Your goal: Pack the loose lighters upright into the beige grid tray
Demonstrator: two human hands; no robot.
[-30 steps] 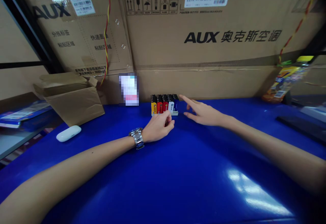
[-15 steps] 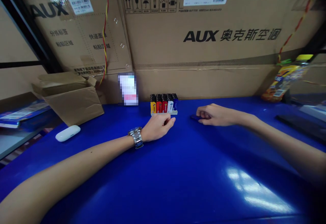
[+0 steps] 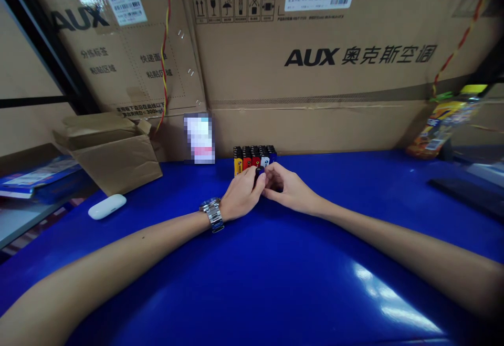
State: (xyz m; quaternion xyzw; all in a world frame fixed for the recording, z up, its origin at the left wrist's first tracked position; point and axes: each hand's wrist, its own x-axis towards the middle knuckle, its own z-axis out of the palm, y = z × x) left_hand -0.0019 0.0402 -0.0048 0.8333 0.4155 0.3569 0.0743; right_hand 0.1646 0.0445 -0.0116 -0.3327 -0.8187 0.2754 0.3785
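A small tray of upright lighters [image 3: 252, 158], yellow, red, white and blue, stands at the back of the blue table [image 3: 275, 272], against a big cardboard box. Just in front of it my two hands meet. My left hand [image 3: 240, 196], with a metal watch [image 3: 212, 213] on its wrist, is curled and its fingertips touch a dark lighter [image 3: 259, 171]. My right hand [image 3: 289, 191] is closed on the same lighter from the right. Most of that lighter is hidden by the fingers.
A large AUX carton [image 3: 315, 57] forms the wall behind the table. An open cardboard box [image 3: 114, 151] and a white earbud case [image 3: 106, 206] sit at the left. A snack bag [image 3: 441, 125] and a dark flat object [image 3: 464, 194] lie at the right.
My right hand closed on a dark lighter lying on the table to the right, then carried it left to the tray, where it meets my left hand. The left hand barely moved.
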